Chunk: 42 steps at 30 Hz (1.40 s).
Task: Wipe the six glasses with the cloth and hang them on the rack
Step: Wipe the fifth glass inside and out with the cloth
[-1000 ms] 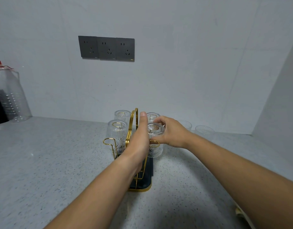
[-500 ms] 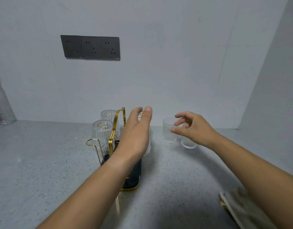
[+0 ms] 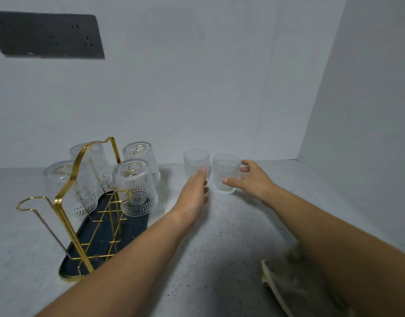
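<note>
A gold wire rack [image 3: 66, 193] on a dark tray [image 3: 101, 239] stands at the left, with several ribbed glasses [image 3: 137, 186] hanging upside down on it. Two clear glasses stand upright near the back wall. My left hand [image 3: 192, 200] reaches with straight fingers up to the left glass [image 3: 195, 160] and holds nothing. My right hand [image 3: 254, 181] has its thumb in front of the right glass [image 3: 225, 170] and its fingers at the glass's right side, not closed round it. The beige cloth [image 3: 295, 287] lies on the counter under my right forearm.
The speckled grey counter [image 3: 219, 236] meets white walls behind and on the right, forming a corner. A dark socket panel [image 3: 48, 35] is on the back wall. One bare gold hook [image 3: 30, 202] sticks out at the rack's front left.
Both hands left the rack and moved right to the two standing glasses. The right hand let go of the glass it hung. The view swung right and came closer.
</note>
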Each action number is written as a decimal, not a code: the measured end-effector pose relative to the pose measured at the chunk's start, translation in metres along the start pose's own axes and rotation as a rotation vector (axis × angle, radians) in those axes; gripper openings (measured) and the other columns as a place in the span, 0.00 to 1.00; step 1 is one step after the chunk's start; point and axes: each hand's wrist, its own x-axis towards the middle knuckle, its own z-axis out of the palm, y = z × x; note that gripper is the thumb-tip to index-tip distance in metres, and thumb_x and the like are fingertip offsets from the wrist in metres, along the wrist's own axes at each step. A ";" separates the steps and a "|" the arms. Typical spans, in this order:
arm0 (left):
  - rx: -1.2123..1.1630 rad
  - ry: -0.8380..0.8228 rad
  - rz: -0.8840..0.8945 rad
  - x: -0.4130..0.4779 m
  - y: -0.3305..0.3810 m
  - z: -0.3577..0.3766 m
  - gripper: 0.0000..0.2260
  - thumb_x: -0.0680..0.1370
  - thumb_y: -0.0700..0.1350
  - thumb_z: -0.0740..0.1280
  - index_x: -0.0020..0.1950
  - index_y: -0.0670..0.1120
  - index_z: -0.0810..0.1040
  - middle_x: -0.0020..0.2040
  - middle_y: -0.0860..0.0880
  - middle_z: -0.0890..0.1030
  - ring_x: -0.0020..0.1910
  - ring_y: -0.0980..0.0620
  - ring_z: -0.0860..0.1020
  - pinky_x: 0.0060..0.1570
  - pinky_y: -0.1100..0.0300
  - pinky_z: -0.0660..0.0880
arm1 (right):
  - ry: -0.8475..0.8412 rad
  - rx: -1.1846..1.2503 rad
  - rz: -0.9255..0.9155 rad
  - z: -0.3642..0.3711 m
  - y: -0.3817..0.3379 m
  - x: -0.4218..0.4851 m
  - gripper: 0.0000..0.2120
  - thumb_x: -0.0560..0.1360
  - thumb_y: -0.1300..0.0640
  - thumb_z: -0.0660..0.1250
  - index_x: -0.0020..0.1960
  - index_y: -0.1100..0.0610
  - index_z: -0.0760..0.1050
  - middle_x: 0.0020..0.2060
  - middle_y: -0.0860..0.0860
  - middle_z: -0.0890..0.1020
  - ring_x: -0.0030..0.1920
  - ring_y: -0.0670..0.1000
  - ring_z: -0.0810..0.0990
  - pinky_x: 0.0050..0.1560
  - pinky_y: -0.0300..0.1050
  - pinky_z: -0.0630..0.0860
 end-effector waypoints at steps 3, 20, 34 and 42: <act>-0.037 -0.009 -0.031 0.023 -0.007 0.011 0.15 0.87 0.57 0.53 0.65 0.51 0.73 0.57 0.51 0.78 0.62 0.50 0.76 0.70 0.49 0.71 | 0.002 0.036 -0.027 0.012 0.008 0.016 0.40 0.64 0.52 0.85 0.70 0.57 0.69 0.64 0.53 0.79 0.61 0.54 0.81 0.66 0.52 0.78; -0.001 -0.125 0.165 0.007 -0.002 0.013 0.15 0.87 0.54 0.55 0.60 0.59 0.82 0.55 0.59 0.87 0.59 0.58 0.83 0.60 0.56 0.76 | -0.166 0.433 -0.051 -0.011 -0.010 -0.025 0.24 0.70 0.54 0.80 0.64 0.56 0.79 0.53 0.50 0.88 0.53 0.50 0.88 0.55 0.47 0.82; -0.266 -0.302 0.093 -0.130 -0.025 -0.013 0.18 0.80 0.47 0.71 0.70 0.46 0.77 0.61 0.39 0.85 0.59 0.39 0.85 0.57 0.46 0.82 | -0.366 0.223 -0.069 -0.026 -0.052 -0.199 0.21 0.83 0.40 0.59 0.59 0.53 0.84 0.51 0.48 0.88 0.52 0.48 0.86 0.55 0.44 0.81; -0.630 -0.368 -0.057 -0.175 -0.048 -0.035 0.33 0.53 0.50 0.88 0.55 0.42 0.87 0.53 0.35 0.84 0.47 0.39 0.85 0.49 0.36 0.83 | -0.164 -0.690 -0.213 -0.062 0.007 -0.246 0.28 0.75 0.26 0.53 0.58 0.42 0.81 0.57 0.40 0.81 0.61 0.47 0.75 0.68 0.55 0.71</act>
